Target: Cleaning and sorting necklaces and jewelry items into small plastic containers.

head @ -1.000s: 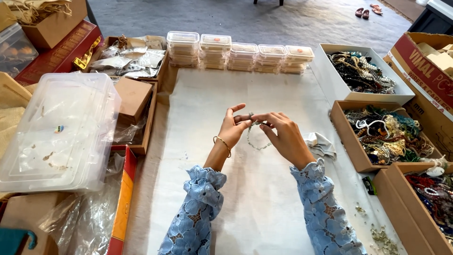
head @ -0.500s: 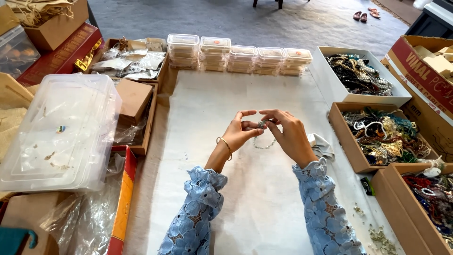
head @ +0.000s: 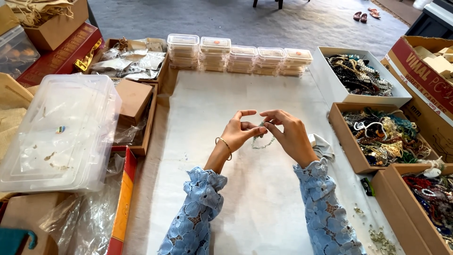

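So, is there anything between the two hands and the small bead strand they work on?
Nothing visible is. The left hand and the right hand both pinch the bead strand directly with their fingers, above a bare part of the white sheet. The strand's loop hangs free below the fingers, touching nothing else.

A home jewellery workshop on the floor. Cardboard boxes [head: 382, 137] brim with beads. Stacked plastic cases [head: 240, 55] line a white sheet [head: 245, 198].
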